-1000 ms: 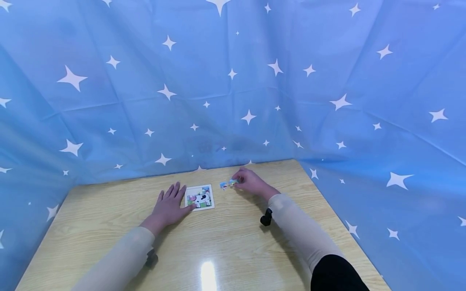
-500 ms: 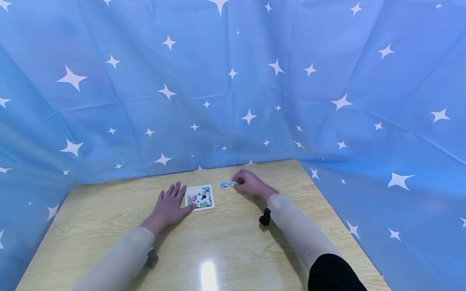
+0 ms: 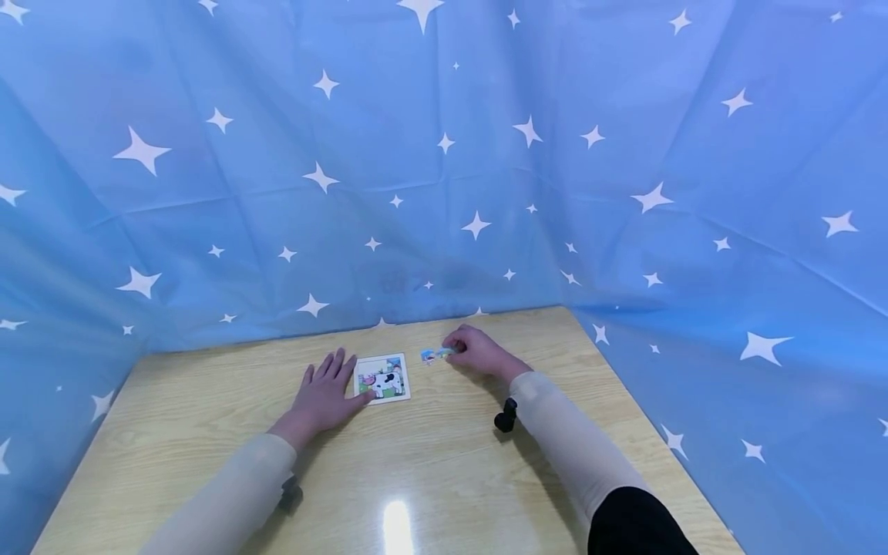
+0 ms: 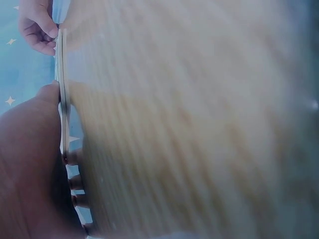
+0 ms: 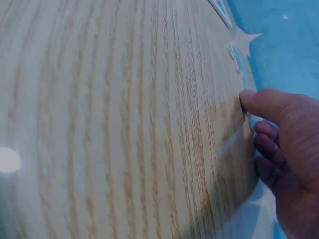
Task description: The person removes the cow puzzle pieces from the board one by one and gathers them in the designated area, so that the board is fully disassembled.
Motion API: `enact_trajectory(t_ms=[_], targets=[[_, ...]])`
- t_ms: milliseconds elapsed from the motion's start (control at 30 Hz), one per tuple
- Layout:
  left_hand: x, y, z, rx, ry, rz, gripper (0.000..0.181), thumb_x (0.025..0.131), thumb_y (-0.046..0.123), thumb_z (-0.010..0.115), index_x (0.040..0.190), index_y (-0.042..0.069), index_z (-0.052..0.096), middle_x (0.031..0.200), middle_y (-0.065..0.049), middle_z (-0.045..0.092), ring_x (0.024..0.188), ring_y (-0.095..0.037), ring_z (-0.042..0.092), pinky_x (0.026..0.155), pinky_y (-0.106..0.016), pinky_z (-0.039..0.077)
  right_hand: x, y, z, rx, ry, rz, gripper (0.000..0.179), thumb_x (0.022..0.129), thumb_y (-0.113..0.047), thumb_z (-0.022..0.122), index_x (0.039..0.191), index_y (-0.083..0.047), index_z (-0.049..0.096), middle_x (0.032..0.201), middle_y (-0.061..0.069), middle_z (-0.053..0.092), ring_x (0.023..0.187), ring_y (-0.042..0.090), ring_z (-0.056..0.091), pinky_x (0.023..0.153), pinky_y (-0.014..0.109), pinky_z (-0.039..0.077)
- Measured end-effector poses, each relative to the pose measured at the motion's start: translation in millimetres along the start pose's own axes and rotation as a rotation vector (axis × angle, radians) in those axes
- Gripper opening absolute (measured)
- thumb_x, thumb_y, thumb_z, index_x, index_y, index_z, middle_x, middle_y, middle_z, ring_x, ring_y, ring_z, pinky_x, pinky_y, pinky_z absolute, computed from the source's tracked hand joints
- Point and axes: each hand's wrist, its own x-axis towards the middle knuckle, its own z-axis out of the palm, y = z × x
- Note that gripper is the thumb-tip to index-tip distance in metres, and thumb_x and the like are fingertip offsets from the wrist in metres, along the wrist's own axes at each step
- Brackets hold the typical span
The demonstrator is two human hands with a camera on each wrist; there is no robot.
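A square white-rimmed puzzle board (image 3: 406, 378) with a cow picture lies on the table, its upper-left part pale. My left hand (image 3: 322, 401) rests beside it with fingers spread, the thumb over its lower-left corner. Edge-on in the left wrist view, the board (image 4: 62, 74) runs between thumb and fingers. To the right of the board, thumb and fingertips of my right hand (image 3: 480, 351) pinch a small blue-and-green puzzle piece (image 3: 445, 353), partly hidden by the fingers. A second puzzle piece (image 3: 427, 355), blue with some red, lies just left of it.
The wooden table (image 3: 430, 455) reaches to a blue curtain (image 3: 388, 154) with white stars, hanging close behind the pieces and along the right side. A black wrist camera (image 3: 506, 416) sits under the right sleeve.
The piece in my right hand has turned a little and shows a thinner strip of its picture. The left hand and the board have stayed in place.
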Motion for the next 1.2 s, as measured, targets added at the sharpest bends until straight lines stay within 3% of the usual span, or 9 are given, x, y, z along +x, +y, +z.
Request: enact_trajectory(t_ms=[233,333,667,967,1200], targets=[[-3.9,1.1,0.9,0.003,0.012,-0.003,0.102,0.106,0.076,0.051,0.175,0.006,0.028,0.183,-0.024,0.014,0.168,-0.049,0.011,0.13,-0.074,0.005,2.3,-12.9,9.1,0.004,0.138,-0.055,0.037,0.103,-0.018,0.081,0.134,0.0,0.073,0.126,0.009,0.064,0.114,0.026,0.064,0.103,0.043,0.057],[-4.2,2.0,-0.2,0.001,0.021,-0.002,0.101,0.106,0.075,0.052,0.175,0.005,0.029,0.182,-0.025,0.015,0.168,-0.049,0.012,0.13,-0.075,0.006,5.9,-21.7,14.7,-0.004,0.152,-0.085,0.034,0.104,-0.018,0.08,0.132,0.0,0.074,0.13,0.011,0.064,0.117,0.029,0.065,0.104,0.045,0.057],[-5.4,3.4,-0.8,0.005,-0.006,-0.004,0.102,0.105,0.075,0.053,0.175,0.004,0.029,0.182,-0.026,0.014,0.167,-0.05,0.012,0.13,-0.075,0.007,7.2,-57.8,43.2,-0.144,0.036,-0.164,0.036,0.106,-0.02,0.078,0.136,-0.002,0.074,0.126,0.01,0.064,0.115,0.026,0.066,0.104,0.042,0.057],[-3.7,1.5,0.1,0.008,0.004,-0.007,0.102,0.105,0.077,0.051,0.175,0.006,0.028,0.183,-0.024,0.013,0.168,-0.049,0.011,0.13,-0.074,0.005,13.2,-84.2,60.1,-0.237,-0.013,-0.202,0.037,0.105,-0.025,0.079,0.136,-0.005,0.074,0.125,0.009,0.064,0.107,0.021,0.062,0.095,0.036,0.056],[-2.4,2.8,-1.0,0.013,0.016,-0.001,0.101,0.106,0.076,0.051,0.175,0.005,0.03,0.182,-0.024,0.015,0.168,-0.049,0.013,0.13,-0.075,0.007,23.0,-93.0,64.6,-0.287,-0.063,-0.168,0.033,0.107,-0.027,0.077,0.135,-0.01,0.076,0.123,0.003,0.064,0.104,0.014,0.06,0.093,0.033,0.055]])
